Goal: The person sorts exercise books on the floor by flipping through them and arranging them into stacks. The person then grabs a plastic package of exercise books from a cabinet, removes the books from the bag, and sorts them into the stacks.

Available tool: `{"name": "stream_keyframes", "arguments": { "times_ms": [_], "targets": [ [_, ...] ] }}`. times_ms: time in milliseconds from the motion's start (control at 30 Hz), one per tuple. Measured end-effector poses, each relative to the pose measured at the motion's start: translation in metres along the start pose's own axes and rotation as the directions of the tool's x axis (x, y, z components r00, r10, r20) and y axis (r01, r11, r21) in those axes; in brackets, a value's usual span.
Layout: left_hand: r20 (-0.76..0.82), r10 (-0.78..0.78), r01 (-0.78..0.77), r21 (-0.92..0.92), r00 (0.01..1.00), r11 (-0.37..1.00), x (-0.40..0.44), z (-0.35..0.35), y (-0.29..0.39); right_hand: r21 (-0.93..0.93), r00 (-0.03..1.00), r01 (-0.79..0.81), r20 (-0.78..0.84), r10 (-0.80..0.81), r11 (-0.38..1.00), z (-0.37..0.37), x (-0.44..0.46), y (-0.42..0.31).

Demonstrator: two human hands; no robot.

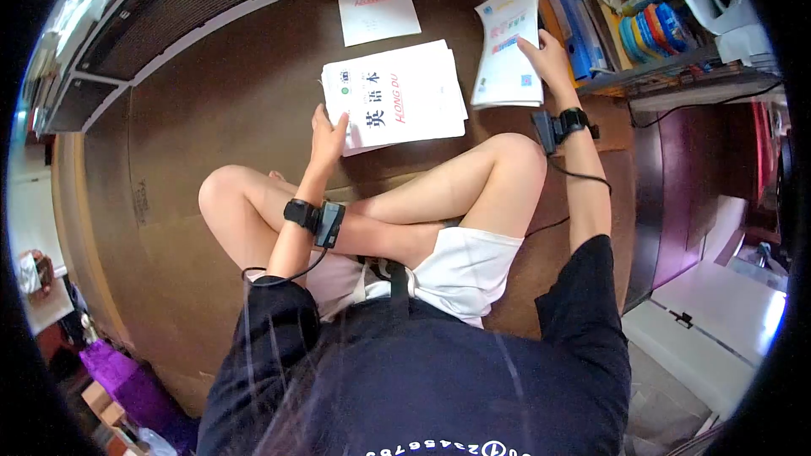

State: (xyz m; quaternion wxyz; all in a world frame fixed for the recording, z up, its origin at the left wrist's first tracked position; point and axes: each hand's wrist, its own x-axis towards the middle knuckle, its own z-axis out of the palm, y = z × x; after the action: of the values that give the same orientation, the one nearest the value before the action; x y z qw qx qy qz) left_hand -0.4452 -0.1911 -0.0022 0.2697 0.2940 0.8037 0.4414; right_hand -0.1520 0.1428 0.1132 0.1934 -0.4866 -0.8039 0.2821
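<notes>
A stack of white English exercise books (431, 101) lies on the brown floor covering before my crossed legs, its books slightly out of line. My left hand (328, 139) grips the near left corner, thumb on the top cover and fingers around the edge. To the right, my right hand (551, 66) holds a white booklet (509, 76) with coloured print and a small blue square code. My thumb presses on its cover, and the other fingers are partly hidden at its edge. The booklet bends a little and is tilted; whether it touches the floor I cannot tell.
A single white homework book (380, 24) lies beyond the stack. Shelving with blue folders (574, 29) and rolls of coloured tape (655, 32) stands close on the right. A grey, mesh-fronted cabinet (169, 13) is at the far left. Cables (583, 176) hang from both wrist devices.
</notes>
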Motion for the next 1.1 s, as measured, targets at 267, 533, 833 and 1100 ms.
{"name": "stream_keyframes", "arguments": {
  "times_ms": [267,533,833,1100],
  "targets": [
    [0.006,0.489,-0.488,-0.051,0.872,0.871,-0.034,-0.026,0.141,-0.222,0.888,0.46,0.103,-0.449,0.86,-0.096,-0.084,-0.145],
    [0.256,0.44,-0.25,-0.541,0.861,0.803,-0.004,-0.049,0.149,-0.099,0.695,0.671,0.431,-0.576,0.735,-0.059,-0.117,-0.212],
    [0.223,0.299,-0.042,-0.734,0.928,0.678,-0.018,-0.051,0.114,-0.21,0.698,0.683,0.467,-0.542,0.699,-0.027,-0.096,-0.212],
    [0.249,0.232,-0.035,-0.605,0.94,0.795,-0.02,-0.028,0.081,-0.254,0.834,0.476,0.434,-0.341,0.842,0.016,-0.077,-0.152]
  ]
}}
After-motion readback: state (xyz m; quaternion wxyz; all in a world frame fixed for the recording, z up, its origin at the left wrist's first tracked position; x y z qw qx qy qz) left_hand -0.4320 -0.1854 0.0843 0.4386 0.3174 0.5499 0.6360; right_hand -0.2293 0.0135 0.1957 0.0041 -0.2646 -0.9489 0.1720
